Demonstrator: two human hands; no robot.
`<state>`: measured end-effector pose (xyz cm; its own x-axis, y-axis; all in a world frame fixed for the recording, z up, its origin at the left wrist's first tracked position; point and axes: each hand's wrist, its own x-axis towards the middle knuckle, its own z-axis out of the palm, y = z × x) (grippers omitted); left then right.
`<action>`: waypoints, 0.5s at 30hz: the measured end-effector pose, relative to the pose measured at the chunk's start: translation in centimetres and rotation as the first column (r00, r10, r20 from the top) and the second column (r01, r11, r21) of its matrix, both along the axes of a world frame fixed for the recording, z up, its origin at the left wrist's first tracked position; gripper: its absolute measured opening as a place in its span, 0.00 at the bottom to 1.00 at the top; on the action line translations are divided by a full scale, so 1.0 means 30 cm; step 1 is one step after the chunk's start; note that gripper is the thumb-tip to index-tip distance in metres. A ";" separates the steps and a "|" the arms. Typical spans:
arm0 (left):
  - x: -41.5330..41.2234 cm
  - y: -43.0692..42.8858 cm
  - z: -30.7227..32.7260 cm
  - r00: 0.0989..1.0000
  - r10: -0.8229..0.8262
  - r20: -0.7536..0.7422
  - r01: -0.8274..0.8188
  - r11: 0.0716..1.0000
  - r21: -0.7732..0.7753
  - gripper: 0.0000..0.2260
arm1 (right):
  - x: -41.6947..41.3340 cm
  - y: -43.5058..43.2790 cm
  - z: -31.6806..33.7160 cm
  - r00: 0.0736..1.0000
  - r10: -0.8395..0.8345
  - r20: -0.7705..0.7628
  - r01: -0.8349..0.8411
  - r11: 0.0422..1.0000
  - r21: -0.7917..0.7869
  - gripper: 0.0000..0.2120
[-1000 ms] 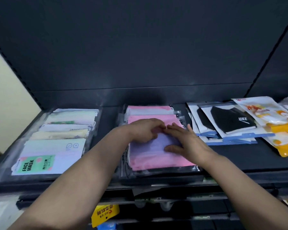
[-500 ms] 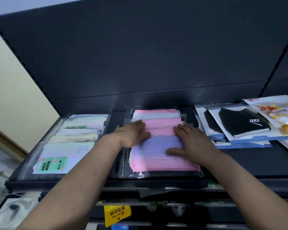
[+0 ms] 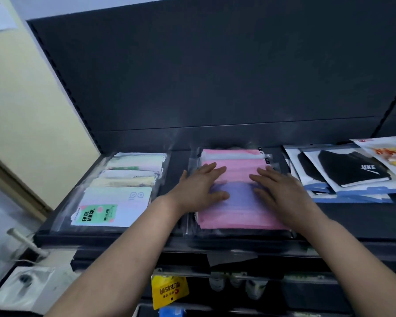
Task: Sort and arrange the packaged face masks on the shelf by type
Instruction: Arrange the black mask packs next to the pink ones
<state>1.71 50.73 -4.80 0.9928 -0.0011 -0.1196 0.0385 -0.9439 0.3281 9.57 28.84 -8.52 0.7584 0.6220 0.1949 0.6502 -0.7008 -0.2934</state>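
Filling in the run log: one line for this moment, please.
left hand: flat on pink-and-purple clear-bagged mask stack | right hand: flat on same stack | stack: middle of black shelf

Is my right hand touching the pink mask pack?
Touching. The head view shows the right hand lying flat on the pink mask pack.

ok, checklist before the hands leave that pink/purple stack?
1. Flat contact: left hand and right hand lie flat on the pink and purple stack, gripping nothing: ok.
2. That stack sits behind the front edge of the shelf: ok.
3. Gap to the FACE MASK stack: ok, apart.
4. Squareness of the black mask packs: not ok, fanned and skewed.
5. Separation of the orange packs: not ok, they overlap the black ones.
6. Lower layers under the hands same type: cannot tell.
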 end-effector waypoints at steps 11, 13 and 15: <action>0.114 -0.170 0.023 0.963 -0.167 0.213 0.176 0.984 -0.024 0.19 | -0.040 -0.255 -0.007 0.960 -0.188 0.206 0.171 0.981 0.095 0.14; 0.144 -0.236 0.036 0.953 -0.201 0.225 0.210 0.978 -0.017 0.18 | -0.027 -0.325 -0.003 0.949 -0.230 0.214 0.216 0.972 0.087 0.16; 0.182 -0.308 0.048 0.944 -0.231 0.234 0.238 0.971 -0.004 0.17 | -0.003 -0.394 0.004 0.942 -0.256 0.217 0.246 0.967 0.074 0.15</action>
<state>7.18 41.49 -3.36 0.9645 -0.2372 0.1160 -0.2628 -0.9061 0.3317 9.47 17.03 -8.39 0.8228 0.4038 0.4000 0.5074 -0.8390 -0.1967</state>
